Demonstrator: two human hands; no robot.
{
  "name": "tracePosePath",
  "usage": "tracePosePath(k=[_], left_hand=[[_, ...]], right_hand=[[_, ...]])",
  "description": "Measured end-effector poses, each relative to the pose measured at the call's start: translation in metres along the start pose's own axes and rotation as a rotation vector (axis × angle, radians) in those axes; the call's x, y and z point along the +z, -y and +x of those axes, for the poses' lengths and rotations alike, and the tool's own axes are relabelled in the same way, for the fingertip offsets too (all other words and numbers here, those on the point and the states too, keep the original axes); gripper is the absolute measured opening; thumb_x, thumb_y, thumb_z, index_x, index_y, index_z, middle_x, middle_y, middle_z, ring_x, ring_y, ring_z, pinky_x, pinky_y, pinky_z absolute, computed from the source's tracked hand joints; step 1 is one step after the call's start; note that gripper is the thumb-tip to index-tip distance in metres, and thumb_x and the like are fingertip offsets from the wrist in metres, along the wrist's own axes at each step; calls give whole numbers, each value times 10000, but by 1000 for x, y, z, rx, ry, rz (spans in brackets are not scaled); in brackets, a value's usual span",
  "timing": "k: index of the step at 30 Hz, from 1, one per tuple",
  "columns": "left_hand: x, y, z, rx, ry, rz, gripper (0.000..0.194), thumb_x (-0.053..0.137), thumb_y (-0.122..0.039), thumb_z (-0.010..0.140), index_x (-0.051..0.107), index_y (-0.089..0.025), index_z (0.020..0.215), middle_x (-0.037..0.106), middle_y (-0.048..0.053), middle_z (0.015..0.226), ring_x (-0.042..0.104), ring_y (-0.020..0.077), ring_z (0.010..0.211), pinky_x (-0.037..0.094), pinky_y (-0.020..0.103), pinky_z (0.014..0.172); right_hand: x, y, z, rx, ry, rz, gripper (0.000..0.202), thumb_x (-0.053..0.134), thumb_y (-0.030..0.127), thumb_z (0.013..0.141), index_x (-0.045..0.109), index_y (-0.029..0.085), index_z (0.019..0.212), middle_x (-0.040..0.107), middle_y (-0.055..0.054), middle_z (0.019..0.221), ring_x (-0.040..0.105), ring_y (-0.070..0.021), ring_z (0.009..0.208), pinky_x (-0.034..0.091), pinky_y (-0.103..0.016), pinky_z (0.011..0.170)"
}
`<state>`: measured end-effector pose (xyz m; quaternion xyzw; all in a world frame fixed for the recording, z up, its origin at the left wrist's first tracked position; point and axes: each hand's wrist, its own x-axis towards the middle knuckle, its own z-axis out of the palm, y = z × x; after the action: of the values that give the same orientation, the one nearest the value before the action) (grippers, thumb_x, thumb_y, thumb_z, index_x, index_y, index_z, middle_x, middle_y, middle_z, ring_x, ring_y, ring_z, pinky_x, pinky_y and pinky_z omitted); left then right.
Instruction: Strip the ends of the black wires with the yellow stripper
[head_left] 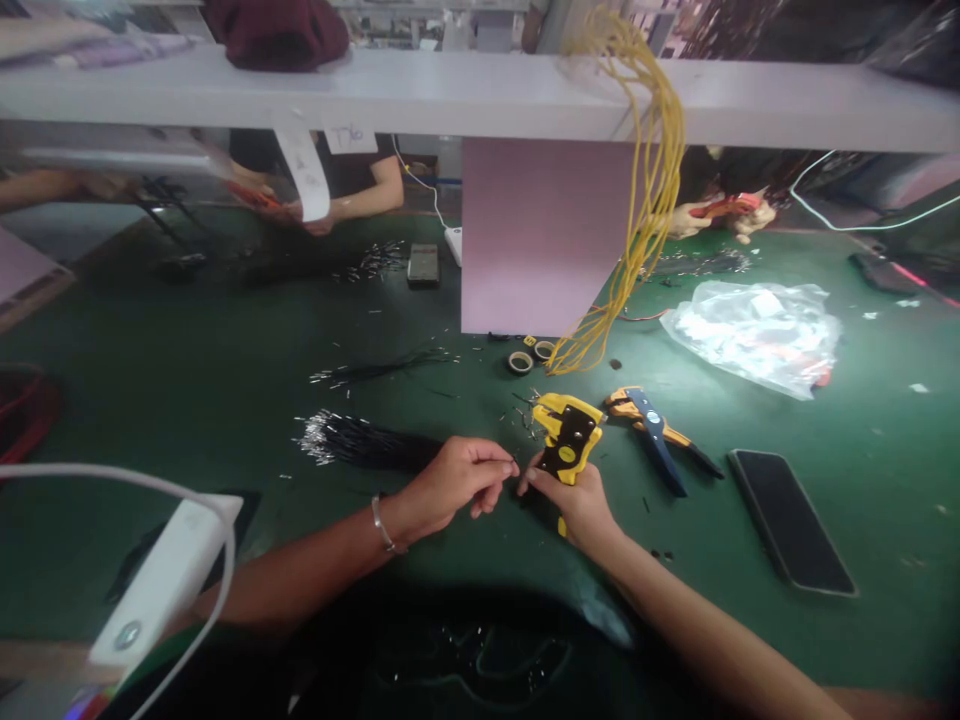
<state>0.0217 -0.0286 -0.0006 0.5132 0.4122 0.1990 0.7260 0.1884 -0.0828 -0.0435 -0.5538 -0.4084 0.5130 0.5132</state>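
My right hand (581, 500) is wrapped round the handles of a yellow and black wire stripper (571, 432), whose head points away from me. My left hand (461, 475) is closed in a pinch; a short dark tip, apparently a thin black wire (516, 459), shows at its fingertips, close to my right thumb. Most of that wire is hidden by the fingers. Behind the left hand lies a thick bundle of black wires (375, 445) with bright silver ends. Small scraps (519, 418) are scattered beside the stripper's head.
A second wire stripper (652, 430), blue and orange, and a phone (791, 520) lie to the right. Tape rolls (520, 363) sit ahead, below hanging yellow wires (660, 180). A plastic bag (757, 330) lies far right, a white power strip (165, 580) near left. Co-workers' hands (319, 215) hold tools opposite.
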Motion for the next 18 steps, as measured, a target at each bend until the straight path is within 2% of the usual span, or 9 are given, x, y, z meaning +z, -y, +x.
tracePosePath(k=[5,12,15,18], left_hand=[[1,4,0,-8,2,146,165,543,-253,779,624,-120,724,473,-56,417,397,60,364,312,168,357],[3,1,-1,-53,66,319,172,524,-202,789,587,-134,644,484,-59,425,392,45,365,328,160,392],[2,1,0,-91,90,304,187,539,-233,792,582,-134,639,491,-52,425,385,48,353,316,168,376],[1,0,0,-118,102,181,159,563,-258,769,605,-124,694,517,-37,438,416,63,362,323,178,365]], right_hand=[[-1,0,-4,44,103,210,158,737,292,695,676,168,772,698,-42,701,636,-210,697,498,-330,711],[0,-4,-5,83,98,166,168,760,308,690,690,170,754,667,-15,674,605,-175,660,490,-299,678],[0,-4,-4,100,81,177,152,755,284,679,691,170,758,655,-8,663,592,-168,643,487,-293,658],[-1,-3,-4,109,105,221,163,747,249,664,693,172,797,669,-11,680,611,-177,656,501,-296,661]])
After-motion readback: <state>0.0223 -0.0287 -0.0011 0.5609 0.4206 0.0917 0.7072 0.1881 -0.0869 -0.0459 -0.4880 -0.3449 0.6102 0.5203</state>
